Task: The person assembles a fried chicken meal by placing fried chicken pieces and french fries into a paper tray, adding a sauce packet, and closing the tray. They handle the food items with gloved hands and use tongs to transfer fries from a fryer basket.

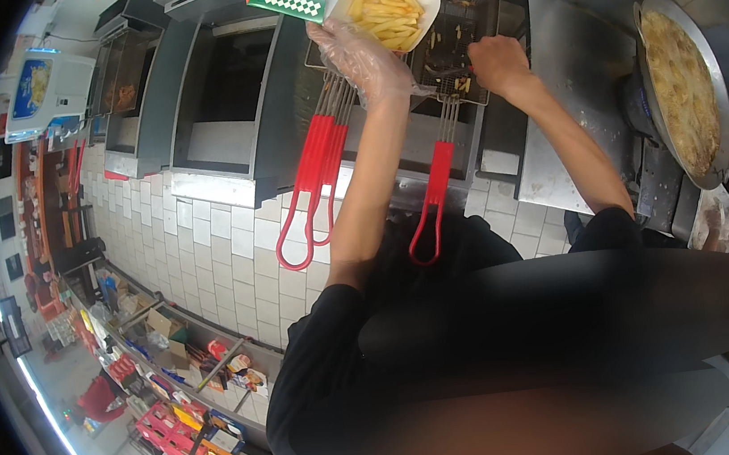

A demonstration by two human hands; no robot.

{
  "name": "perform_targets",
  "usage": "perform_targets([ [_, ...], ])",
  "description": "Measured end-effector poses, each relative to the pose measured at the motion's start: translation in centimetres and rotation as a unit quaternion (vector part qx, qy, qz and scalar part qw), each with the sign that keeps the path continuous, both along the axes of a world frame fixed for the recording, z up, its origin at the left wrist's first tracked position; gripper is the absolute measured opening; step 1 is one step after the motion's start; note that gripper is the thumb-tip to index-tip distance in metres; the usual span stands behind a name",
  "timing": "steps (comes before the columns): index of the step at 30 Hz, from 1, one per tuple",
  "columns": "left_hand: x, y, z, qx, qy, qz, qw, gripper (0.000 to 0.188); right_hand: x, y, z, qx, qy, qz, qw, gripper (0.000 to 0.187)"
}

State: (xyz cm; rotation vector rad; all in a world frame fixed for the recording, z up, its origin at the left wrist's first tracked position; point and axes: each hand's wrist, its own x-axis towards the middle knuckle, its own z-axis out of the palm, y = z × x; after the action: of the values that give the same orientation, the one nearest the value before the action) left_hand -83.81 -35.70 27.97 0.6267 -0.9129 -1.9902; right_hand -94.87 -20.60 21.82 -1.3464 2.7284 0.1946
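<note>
My left hand (361, 64), in a clear plastic glove, grips a white paper carton with green and red print (288, 1). Pale yellow French fries (388, 16) fill the carton's open end, which tilts to the right over the fryer. Bare and closed, my right hand (501, 65) is at the right edge of a wire fry basket (443, 84); a thin dark piece shows by its fingers, too small to name. A few loose fries (462, 85) lie in that basket. Its red handle (440, 169) points toward me.
More baskets with red handles (314, 166) hang to the left. A steel counter (580, 104) stands right of the fryer, beside a wide pan of bubbling oil (681, 88). Further left are steel fryer bays (216, 109) and a white machine (36, 94). Tiled floor (222, 244) lies below.
</note>
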Motion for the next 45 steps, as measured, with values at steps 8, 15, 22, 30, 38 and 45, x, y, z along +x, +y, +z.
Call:
perform_targets([
  [8,-0.5,-0.5,-1.8,-0.015,-0.009,0.017,1.0,0.057,1.0,1.5,-0.8,-0.013,-0.01,-0.027,0.999,0.013],
  [15,-1.1,-0.5,-2.4,0.001,0.041,0.01,0.999,0.052,-1.7,9.2,12.9,-0.133,0.049,-0.028,0.989,0.021],
  [22,-2.1,0.2,-2.9,-0.022,0.013,0.02,0.999,0.045,0.0,10.5,24.0,-0.224,-0.022,-0.039,0.974,0.028],
  [30,-2.1,0.2,-2.9,0.015,0.0,0.01,1.0,0.041,0.2,9.8,25.6,-0.23,0.035,-0.029,0.972,0.034],
  [38,-0.3,-0.1,-2.5,0.025,-0.001,0.012,1.0,0.046,-3.5,5.4,13.4,0.009,0.067,0.088,0.994,0.02],
  [45,-0.4,-0.3,-3.5,-0.051,0.037,0.006,0.998,0.05,-2.8,-1.3,2.9,0.137,0.113,0.255,0.951,0.009],
])
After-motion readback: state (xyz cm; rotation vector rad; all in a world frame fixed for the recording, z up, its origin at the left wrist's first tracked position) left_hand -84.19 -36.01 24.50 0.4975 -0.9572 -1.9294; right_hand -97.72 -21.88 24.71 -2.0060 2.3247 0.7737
